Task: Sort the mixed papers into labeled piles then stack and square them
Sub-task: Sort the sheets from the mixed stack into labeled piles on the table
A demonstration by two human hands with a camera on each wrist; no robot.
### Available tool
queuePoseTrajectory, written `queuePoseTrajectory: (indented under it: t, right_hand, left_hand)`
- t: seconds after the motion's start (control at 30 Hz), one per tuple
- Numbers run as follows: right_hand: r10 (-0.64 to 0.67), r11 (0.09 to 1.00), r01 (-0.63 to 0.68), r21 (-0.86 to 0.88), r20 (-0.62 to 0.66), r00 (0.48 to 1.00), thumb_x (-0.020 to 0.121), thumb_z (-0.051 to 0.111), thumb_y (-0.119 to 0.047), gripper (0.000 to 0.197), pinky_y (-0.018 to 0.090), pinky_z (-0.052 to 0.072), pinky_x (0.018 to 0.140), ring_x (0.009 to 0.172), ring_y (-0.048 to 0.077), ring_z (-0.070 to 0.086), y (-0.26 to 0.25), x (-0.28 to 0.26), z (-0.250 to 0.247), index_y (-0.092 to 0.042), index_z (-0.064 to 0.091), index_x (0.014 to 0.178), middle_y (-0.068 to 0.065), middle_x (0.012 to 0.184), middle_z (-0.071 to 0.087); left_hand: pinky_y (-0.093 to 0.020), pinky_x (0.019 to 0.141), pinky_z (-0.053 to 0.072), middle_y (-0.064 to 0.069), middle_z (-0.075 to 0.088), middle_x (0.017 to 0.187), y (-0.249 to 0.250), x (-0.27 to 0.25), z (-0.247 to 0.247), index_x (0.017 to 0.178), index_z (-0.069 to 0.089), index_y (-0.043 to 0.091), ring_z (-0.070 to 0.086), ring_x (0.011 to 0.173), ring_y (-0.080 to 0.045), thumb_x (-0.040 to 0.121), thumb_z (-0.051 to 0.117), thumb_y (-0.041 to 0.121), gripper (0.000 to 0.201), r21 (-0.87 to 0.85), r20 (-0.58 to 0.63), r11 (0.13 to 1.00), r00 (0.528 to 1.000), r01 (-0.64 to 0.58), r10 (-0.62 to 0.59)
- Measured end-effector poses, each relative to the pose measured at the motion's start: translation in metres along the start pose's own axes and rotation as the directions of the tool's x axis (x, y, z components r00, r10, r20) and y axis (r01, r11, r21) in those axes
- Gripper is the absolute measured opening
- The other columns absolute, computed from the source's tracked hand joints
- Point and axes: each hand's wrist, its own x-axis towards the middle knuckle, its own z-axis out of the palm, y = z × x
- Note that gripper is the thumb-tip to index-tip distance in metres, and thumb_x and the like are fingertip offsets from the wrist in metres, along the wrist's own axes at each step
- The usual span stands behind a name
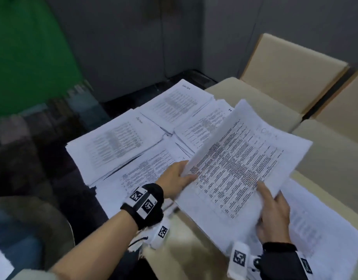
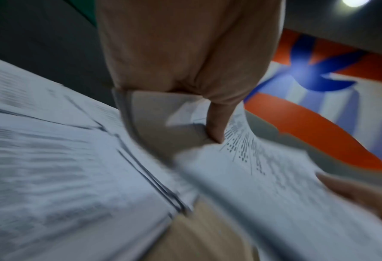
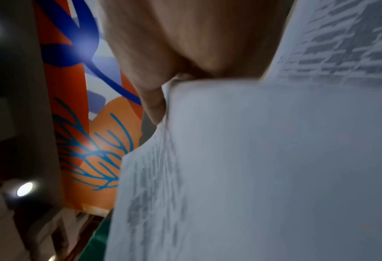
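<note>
Right hand [image 1: 274, 217] grips the lifted sheaf [image 1: 240, 158] at its 5 o'clock edge; left hand [image 1: 179, 178] pinches its 9 o'clock edge (thumb on top). Bare tabletop [image 1: 186, 251] lies nearest, at 6; sorted piles [image 1: 113, 144] crowd edge to edge at 11.

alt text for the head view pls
Both hands lift a bundle of printed sheets, left hand gripping its near-left edge, right hand its near-right. Beyond lie several piles of printed papers on a dark table.
</note>
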Motion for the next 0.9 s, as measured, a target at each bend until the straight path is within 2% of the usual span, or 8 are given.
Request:
queuePoseTrajectory:
  t: [0.1, 0.2, 0.37, 0.47, 0.57, 0.67, 0.73, 0.9]
  right_hand:
    - [0.047, 0.989, -0.04, -0.145, 0.051, 0.998, 0.097, 0.058, -0.033, 0.017, 0.031, 0.05, 0.077, 0.09, 0.021, 0.062, 0.028, 0.009, 0.03, -0.018, 0.065, 0.097, 0.005, 0.098, 0.068]
    - [0.138, 0.926, -0.131, -0.354, -0.003, 0.99, 0.099, 0.057, -0.017, 0.012, 0.027, 0.052, 0.066, 0.085, 0.027, 0.066, 0.075, 0.008, 0.042, -0.006, 0.063, 0.098, 0.019, 0.1, 0.07]
    - [0.128, 0.719, -0.161, -0.676, -0.099, 0.987, 0.088, 0.069, -0.002, 0.012, 0.018, 0.045, 0.06, 0.066, 0.02, 0.06, 0.121, -0.011, 0.055, 0.007, 0.068, 0.095, 0.007, 0.069, 0.067]
    - [0.089, 0.644, -0.156, -0.749, -0.13, 0.988, 0.091, 0.065, -0.002, 0.009, 0.014, 0.04, 0.058, 0.067, 0.019, 0.055, 0.123, -0.018, 0.065, 0.002, 0.067, 0.098, 0.006, 0.073, 0.063]
    - [0.158, 0.59, -0.194, -0.783, -0.124, 0.98, 0.096, 0.057, -0.003, 0.02, 0.028, 0.048, 0.067, 0.075, 0.027, 0.052, 0.124, -0.019, 0.068, 0.008, 0.062, 0.111, 0.017, 0.089, 0.061]
    - [0.107, 0.552, -0.176, -0.815, -0.14, 0.984, 0.09, 0.051, 0.02, 0.014, 0.006, 0.043, 0.05, 0.063, 0.024, 0.044, 0.116, -0.025, 0.086, 0.022, 0.057, 0.103, 0.027, 0.092, 0.056]
    - [0.083, 0.601, -0.146, -0.786, -0.12, 0.989, 0.087, 0.052, 0.024, 0.015, 0.002, 0.04, 0.047, 0.062, 0.022, 0.044, 0.114, -0.029, 0.089, 0.027, 0.057, 0.1, 0.03, 0.09, 0.058]
    - [0.055, 0.69, -0.176, -0.702, -0.191, 0.98, 0.086, 0.064, 0.013, 0.005, 0.003, 0.045, 0.049, 0.051, 0.007, 0.063, 0.123, -0.021, 0.072, 0.011, 0.067, 0.088, 0.028, 0.084, 0.07]
  left_hand:
    - [-0.054, 0.087, 0.055, -0.009, 0.071, 0.109, -0.031, -0.005, -0.062, 0.118, 0.061, 0.021, 0.069, 0.096, -0.03, 0.088, 0.064, 0.045, 0.039, -0.107, -0.124, 0.994, 0.992, 0.01, -0.023]
    - [-0.048, 0.087, 0.056, -0.003, 0.072, 0.107, -0.069, -0.003, -0.14, 0.119, 0.061, 0.02, 0.07, 0.094, -0.024, 0.094, 0.064, 0.029, 0.027, -0.136, -0.201, 0.989, 0.976, 0.056, -0.083]
    - [-0.04, 0.089, 0.054, -0.005, 0.072, 0.103, -0.141, 0.008, -0.275, 0.108, 0.066, 0.018, 0.069, 0.094, -0.027, 0.093, 0.065, 0.015, 0.015, 0.06, -0.3, 0.977, 0.937, 0.207, -0.18]
    - [-0.033, 0.086, 0.05, -0.005, 0.072, 0.107, -0.174, 0.021, -0.327, 0.115, 0.066, 0.019, 0.067, 0.097, -0.024, 0.092, 0.064, 0.016, 0.023, 0.254, -0.284, 0.924, 0.935, 0.287, -0.212]
    - [-0.031, 0.085, 0.046, -0.008, 0.068, 0.114, -0.199, 0.038, -0.352, 0.119, 0.063, 0.017, 0.062, 0.102, -0.026, 0.091, 0.065, 0.028, 0.03, 0.492, -0.246, 0.793, 0.931, 0.359, -0.268]
    - [-0.038, 0.085, 0.049, -0.011, 0.062, 0.117, -0.212, 0.053, -0.358, 0.119, 0.051, 0.014, 0.06, 0.104, -0.032, 0.085, 0.068, 0.046, 0.049, 0.668, -0.304, 0.596, 0.895, 0.445, -0.327]
    - [-0.042, 0.088, 0.048, -0.013, 0.058, 0.119, -0.21, 0.062, -0.354, 0.119, 0.046, 0.011, 0.059, 0.107, -0.033, 0.082, 0.069, 0.045, 0.055, 0.695, -0.398, 0.526, 0.872, 0.489, -0.285]
    - [-0.045, 0.095, 0.042, -0.011, 0.055, 0.122, -0.169, 0.082, -0.317, 0.12, 0.049, 0.012, 0.055, 0.112, -0.033, 0.089, 0.062, 0.037, 0.041, 0.683, -0.445, 0.613, 0.892, 0.399, -0.084]
